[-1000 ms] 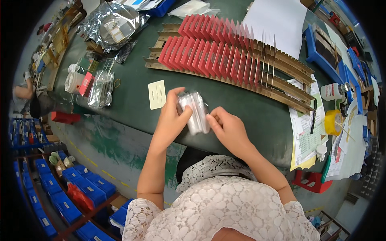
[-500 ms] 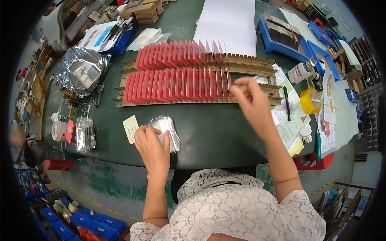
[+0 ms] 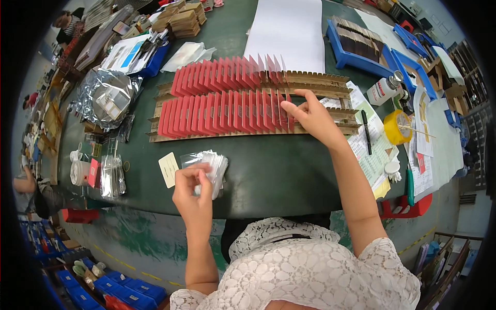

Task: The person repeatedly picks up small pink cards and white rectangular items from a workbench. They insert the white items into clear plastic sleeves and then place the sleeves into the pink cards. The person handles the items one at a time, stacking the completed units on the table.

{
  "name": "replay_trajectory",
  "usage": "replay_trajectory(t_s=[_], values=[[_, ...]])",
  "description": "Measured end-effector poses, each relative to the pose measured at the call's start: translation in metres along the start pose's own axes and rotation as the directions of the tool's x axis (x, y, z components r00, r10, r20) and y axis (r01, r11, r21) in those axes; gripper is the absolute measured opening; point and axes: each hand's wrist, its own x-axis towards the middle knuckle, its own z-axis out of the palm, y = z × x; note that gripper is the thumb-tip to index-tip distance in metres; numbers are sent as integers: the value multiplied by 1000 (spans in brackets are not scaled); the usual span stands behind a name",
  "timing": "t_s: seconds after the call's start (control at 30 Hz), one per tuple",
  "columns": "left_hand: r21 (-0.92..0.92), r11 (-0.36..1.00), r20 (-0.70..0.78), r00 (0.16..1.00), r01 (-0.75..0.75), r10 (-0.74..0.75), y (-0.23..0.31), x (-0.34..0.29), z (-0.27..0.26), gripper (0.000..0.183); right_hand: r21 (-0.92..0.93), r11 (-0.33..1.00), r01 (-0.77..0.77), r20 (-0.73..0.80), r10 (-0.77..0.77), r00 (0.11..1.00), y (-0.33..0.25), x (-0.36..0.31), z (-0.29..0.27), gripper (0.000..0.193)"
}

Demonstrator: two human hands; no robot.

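Note:
Red cards (image 3: 222, 113) stand on edge in two rows, slotted into long wooden racks (image 3: 320, 124). The rightmost ones look clear, like transparent sleeves. At the right end of the front row my right hand (image 3: 316, 120) has thumb and index finger apart, the thumb against the end cards. My left hand (image 3: 194, 194) is pinched over a pile of clear plastic sleeves (image 3: 219, 168); one sleeve seems caught between its fingertips, though the fingers partly hide it. Just left of the pile lies a cream card (image 3: 168, 170).
Papers with a black pen (image 3: 366, 132), a yellow tape roll (image 3: 397, 127) and a white bottle (image 3: 382, 92) lie at right. Blue trays (image 3: 356, 59) stand farther back. A foil-wrapped bundle (image 3: 107, 95) and a white tub (image 3: 79, 172) are at left; a person works at far left.
My right hand's fingers have spread from a closer pinch and shifted left over the end cards. My left fingers have closed into a pinch over the sleeves. The view has shifted slightly.

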Motion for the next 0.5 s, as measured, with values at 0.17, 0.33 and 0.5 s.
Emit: replay_trajectory(t_s=[0.17, 0.33, 0.5], values=[[-187, 978, 225, 973, 92, -48, 18, -18, 27, 26, 607, 786, 121, -7, -147, 989, -21, -37, -7, 47], [-55, 997, 425, 904, 60, -31, 38, -32, 49, 36, 664, 747, -31, 166, -107, 980, -13, -86, 2, 38], [-93, 995, 271, 963, 33, -6, 38, -38, 67, 9, 665, 746, -27, 133, -83, 988, -6, -106, 12, 31]])
